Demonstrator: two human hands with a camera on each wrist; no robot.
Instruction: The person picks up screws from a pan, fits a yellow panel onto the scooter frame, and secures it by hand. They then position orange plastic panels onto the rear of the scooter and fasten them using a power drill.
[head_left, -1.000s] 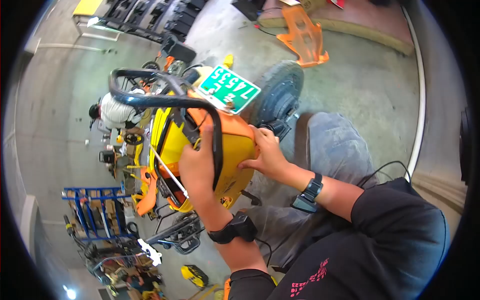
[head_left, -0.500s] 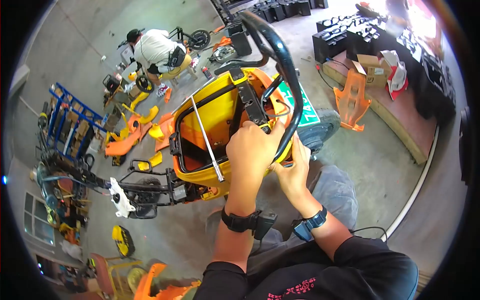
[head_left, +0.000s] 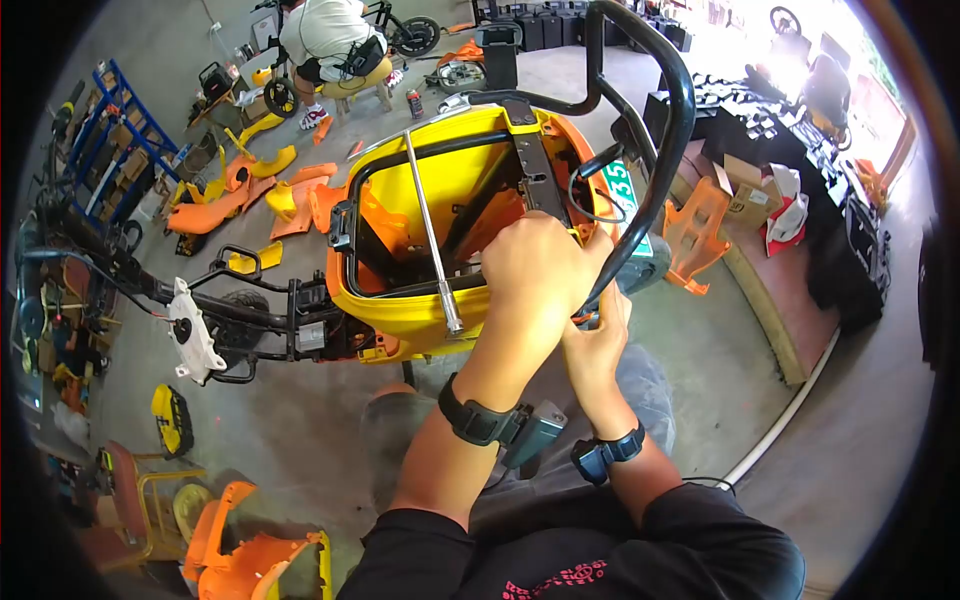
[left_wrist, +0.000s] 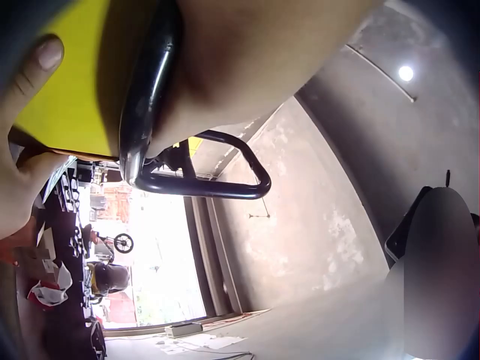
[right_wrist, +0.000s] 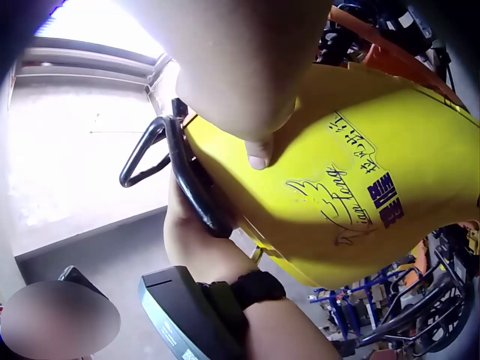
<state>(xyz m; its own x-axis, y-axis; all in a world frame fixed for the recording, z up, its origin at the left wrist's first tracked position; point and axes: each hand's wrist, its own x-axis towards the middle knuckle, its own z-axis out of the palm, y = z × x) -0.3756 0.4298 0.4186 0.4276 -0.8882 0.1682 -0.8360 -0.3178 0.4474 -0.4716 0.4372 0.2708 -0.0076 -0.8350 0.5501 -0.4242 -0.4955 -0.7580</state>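
My left hand point(head_left: 535, 260) reaches over the rear rim of a scooter's yellow body panel point(head_left: 405, 325), inside a black tubular grab bar point(head_left: 680, 115). Its fingers are curled at the rim, their tips hidden. Lower down, my right hand point(head_left: 597, 345) grips the panel's rear corner. The right thumb point(right_wrist: 259, 154) lies on the lettered yellow side in the right wrist view. A long silver socket wrench point(head_left: 428, 225) rests across the open body cavity. Behind the bar shows a green number plate point(head_left: 616, 190).
Orange and yellow body panels point(head_left: 240, 195) lie on the floor to the left. A person in a white shirt point(head_left: 335, 40) sits further back. An orange part point(head_left: 695, 235) leans by a low platform with a cardboard box point(head_left: 750, 195). The scooter's bare front frame point(head_left: 265, 325) extends left.
The head view has turned, showing the cavity more from above. My left hand has come from beside the bar to over the rear rim; my right hand stays at the panel's rear corner.
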